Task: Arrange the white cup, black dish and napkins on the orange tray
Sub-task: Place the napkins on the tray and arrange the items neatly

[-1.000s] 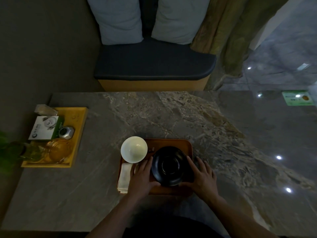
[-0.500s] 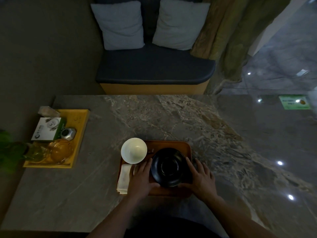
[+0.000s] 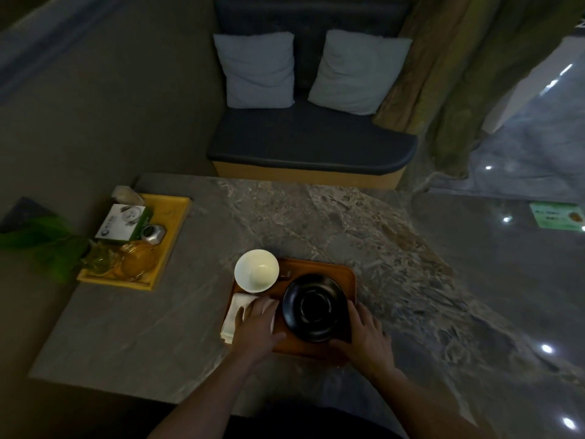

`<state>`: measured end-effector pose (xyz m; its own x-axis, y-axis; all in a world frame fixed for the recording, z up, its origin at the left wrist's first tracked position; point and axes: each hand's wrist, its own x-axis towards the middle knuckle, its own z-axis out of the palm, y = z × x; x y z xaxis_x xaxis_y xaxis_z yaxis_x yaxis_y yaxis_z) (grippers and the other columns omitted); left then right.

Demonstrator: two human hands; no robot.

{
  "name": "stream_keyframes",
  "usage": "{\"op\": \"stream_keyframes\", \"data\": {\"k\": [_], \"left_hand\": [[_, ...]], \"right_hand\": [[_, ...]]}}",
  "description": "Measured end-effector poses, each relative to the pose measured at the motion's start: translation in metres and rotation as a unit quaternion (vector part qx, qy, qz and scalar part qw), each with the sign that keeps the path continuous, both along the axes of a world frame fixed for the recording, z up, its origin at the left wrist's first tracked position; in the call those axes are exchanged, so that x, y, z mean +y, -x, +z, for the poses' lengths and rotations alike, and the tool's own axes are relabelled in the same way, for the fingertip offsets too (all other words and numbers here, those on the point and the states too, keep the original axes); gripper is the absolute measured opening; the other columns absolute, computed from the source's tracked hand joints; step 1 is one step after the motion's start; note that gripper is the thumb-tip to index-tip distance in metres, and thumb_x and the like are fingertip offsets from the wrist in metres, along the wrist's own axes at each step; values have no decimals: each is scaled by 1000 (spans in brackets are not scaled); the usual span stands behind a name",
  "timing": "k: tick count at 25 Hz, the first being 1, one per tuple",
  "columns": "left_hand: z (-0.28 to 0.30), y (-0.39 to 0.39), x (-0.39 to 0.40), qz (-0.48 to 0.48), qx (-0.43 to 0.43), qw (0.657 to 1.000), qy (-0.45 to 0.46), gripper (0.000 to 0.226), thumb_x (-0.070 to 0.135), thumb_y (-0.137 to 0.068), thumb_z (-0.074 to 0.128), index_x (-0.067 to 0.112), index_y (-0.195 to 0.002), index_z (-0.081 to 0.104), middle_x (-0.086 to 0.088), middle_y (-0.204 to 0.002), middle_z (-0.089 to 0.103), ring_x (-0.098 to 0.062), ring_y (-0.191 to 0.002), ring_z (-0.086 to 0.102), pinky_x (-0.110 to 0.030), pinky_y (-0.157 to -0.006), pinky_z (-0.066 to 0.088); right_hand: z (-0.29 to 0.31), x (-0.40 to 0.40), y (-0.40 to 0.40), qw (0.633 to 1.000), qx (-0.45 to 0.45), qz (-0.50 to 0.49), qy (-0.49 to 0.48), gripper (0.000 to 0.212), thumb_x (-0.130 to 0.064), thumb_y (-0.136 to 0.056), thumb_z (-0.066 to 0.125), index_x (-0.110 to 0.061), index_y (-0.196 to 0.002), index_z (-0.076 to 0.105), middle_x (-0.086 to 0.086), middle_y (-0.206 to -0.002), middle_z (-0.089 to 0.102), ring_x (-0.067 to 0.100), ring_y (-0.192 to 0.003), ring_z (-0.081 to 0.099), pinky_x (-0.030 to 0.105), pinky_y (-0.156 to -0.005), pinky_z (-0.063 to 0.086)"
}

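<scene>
Tray sits on bench, near front edge, approx centre. Cup: white, upright, at tray's far-left corner, rim overhanging tray's left edge. Dish: black, round, on tray's right half, just beside cup, not seen touching it. Napkins: white folded stack along tray's left side, near end sticking out past tray edge; stack lies directly in front of cup. L hand: palm down, fingers spread flat on napkins, thumb reaching toward dish's near-left rim; contact w/ dish cannot be confirmed; not gripping anything. R hand: fingers loose and spread at tray's near-right corner, beside dish's right rim; whether it presses tray, dish or bench cannot tell; nothing clenched in it. Both forearms bare, entering from bottom of view. Further out: yellow tray at bench's left end, well apart from the task tray, carrying a green-and-white box, a small metal item and glassware. Green leaves off bench's left edge. Beyond bench: dark seat w/ two pale cushions side by side; curtain to right. Lighting dim; fine detail poor.
</scene>
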<state>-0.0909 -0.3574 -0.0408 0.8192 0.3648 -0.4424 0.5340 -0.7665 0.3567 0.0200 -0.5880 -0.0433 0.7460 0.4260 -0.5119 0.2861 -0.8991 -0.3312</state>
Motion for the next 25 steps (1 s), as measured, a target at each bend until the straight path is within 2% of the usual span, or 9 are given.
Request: {"op": "stream_keyframes", "data": {"k": [3, 7, 10, 13, 16, 18, 20, 23, 25], "left_hand": [[3, 13, 10, 10, -7, 1000, 10, 73, 51, -85, 62, 33, -148, 32, 8, -159, 24, -17, -147, 20, -45, -121, 13], [6, 32, 37, -29, -6, 999, 16, 59, 47, -88, 61, 33, -142, 43, 6, -153, 37, -15, -141, 32, -37, -117, 27], [11, 46, 62, -52, -8, 998, 40, 51, 43, -88, 64, 35, -136, 49, 7, -149, 44, -12, -135, 42, -36, -112, 36], [16, 57, 93, -80, -2, 995, 56, 51, 41, -86, 68, 35, -134, 51, 7, -143, 50, -11, -125, 51, -29, -101, 46], [20, 58, 120, -129, 5, 991, 46, 52, 43, -85, 68, 31, -134, 54, 7, -134, 56, -8, -115, 55, -23, -91, 46], [23, 56, 133, -161, 6, 986, 47, 51, 45, -84, 67, 30, -132, 56, 5, -131, 57, -9, -114, 54, -24, -91, 45], [24, 51, 143, -188, 7, 981, 53, 50, 48, -83, 67, 30, -129, 58, 4, -129, 58, -10, -113, 53, -28, -94, 45], [22, 41, 150, -236, 17, 971, 32, 56, 57, -82, 64, 30, -131, 55, 3, -134, 54, -12, -121, 47, -32, -102, 40], [19, 34, 151, -259, 25, 965, -1, 67, 59, -81, 64, 28, -137, 49, 2, -142, 46, -17, -132, 37, -34, -107, 34]], "right_hand": [[1, -8, 14, 1000, -1, -13, -5, 85, -65, -81, 54, -36, -150, 13, -2, -161, 13, 27, -143, 21, 52, -109, 31], [5, -12, 41, 998, -61, 6, 25, 59, -60, -84, 52, -40, -137, 38, -6, -153, 30, 22, -136, 33, 43, -108, 31], [9, -6, 59, 991, -132, 32, 15, 38, -54, -84, 54, -40, -118, 55, -10, -135, 50, 20, -123, 46, 40, -99, 36], [15, 14, 76, 982, -179, 55, -22, 22, -50, -85, 53, -41, -104, 60, -13, -112, 61, 21, -106, 57, 41, -89, 41], [22, 44, 87, 974, -201, 76, -65, 24, -49, -82, 49, -36, -96, 64, -11, -100, 66, 21, -98, 63, 44, -84, 47], [27, 63, 90, 975, -192, 84, -76, 27, -51, -83, 55, -36, -102, 65, -9, -105, 68, 22, -103, 63, 46, -90, 47], [29, 81, 90, 979, -166, 107, -56, 41, -57, -83, 54, -35, -116, 61, -7, -119, 65, 24, -118, 57, 49, -100, 42], [28, 106, 88, 982, -111, 150, -10, 65, -68, -84, 41, -36, -141, 39, -3, -149, 41, 29, -144, 26, 56, -115, 20], [25, 120, 82, 982, -92, 163, 17, 75, -69, -84, 44, -35, -148, 23, -1, -159, 22, 31, -149, 8, 58, -117, 6]]}}
